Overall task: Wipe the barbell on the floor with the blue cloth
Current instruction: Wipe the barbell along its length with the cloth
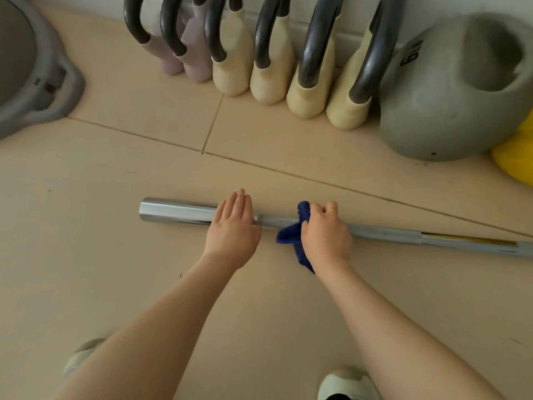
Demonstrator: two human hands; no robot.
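A chrome barbell [176, 211] lies on the beige tiled floor, running from a thick sleeve at the left out past the right edge. My left hand [233, 228] rests flat on it with fingers together, pressing where the sleeve meets the thinner shaft. A little to the right, my right hand [327, 235] is closed around the blue cloth [290, 233], which is bunched over the shaft. Part of the cloth hangs down beneath my wrist. The bar under both hands is hidden.
Several kettlebells [230, 56] in pink and cream with dark handles stand along the far wall. A big grey kettlebell [450, 90] sits at the right beside a yellow object [516, 160]. A grey round object [37, 82] lies at the far left. My shoes [343, 385] show at the bottom.
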